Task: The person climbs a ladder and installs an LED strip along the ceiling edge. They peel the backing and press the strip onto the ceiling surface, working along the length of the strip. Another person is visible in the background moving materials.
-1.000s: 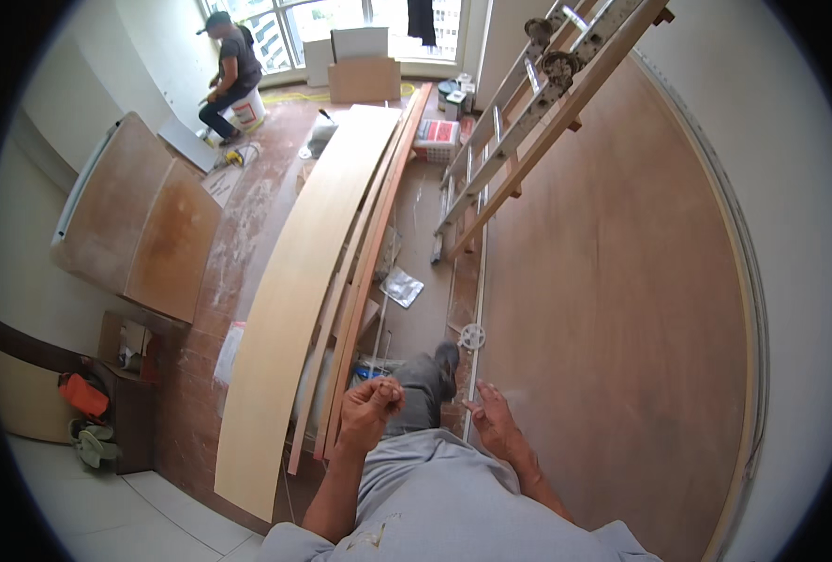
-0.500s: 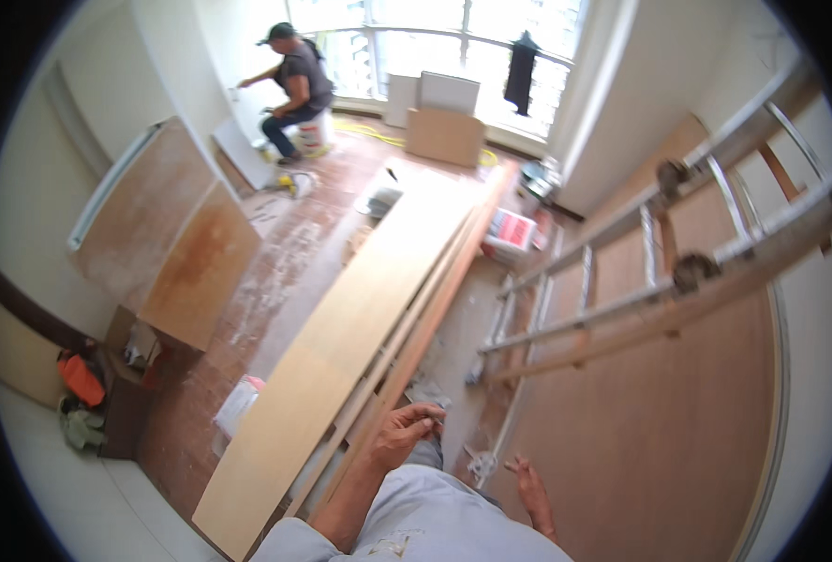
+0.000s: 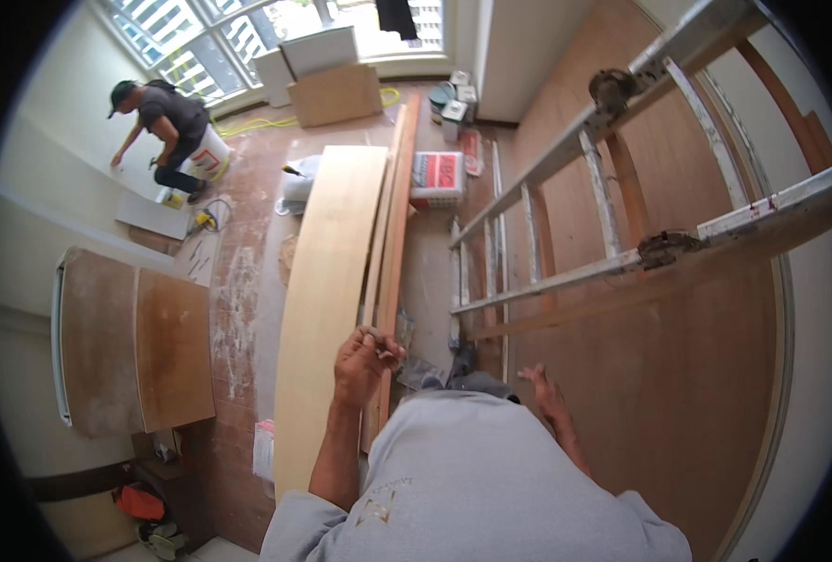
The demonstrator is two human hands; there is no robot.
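My left hand (image 3: pixel 365 363) is raised over the right edge of the long pale plywood panel (image 3: pixel 330 281) and the narrow brown timber (image 3: pixel 397 220) beside it. Its thumb and fingers come together in a pinch; whatever they hold, if anything, is too small to make out. My right hand (image 3: pixel 545 390) hangs at my right side with its fingers apart and nothing in them. It is nearest to the foot of the aluminium ladder (image 3: pixel 566 281), which leans against a large brown wood panel (image 3: pixel 660 403).
A co-worker (image 3: pixel 170 122) sits on a white bucket (image 3: pixel 212 155) by the left wall. Brown boards (image 3: pixel 135 342) lean at the left. A sack (image 3: pixel 438 176) and several cans (image 3: pixel 453 114) stand at the far end, near a cardboard-coloured board (image 3: pixel 336 94) under the window. Yellow cable (image 3: pixel 271 122) lies there too.
My view has turned toward the right, so the window, co-worker and planks sit further left. My left hand is still pinched and my right hand still hangs with its fingers apart.
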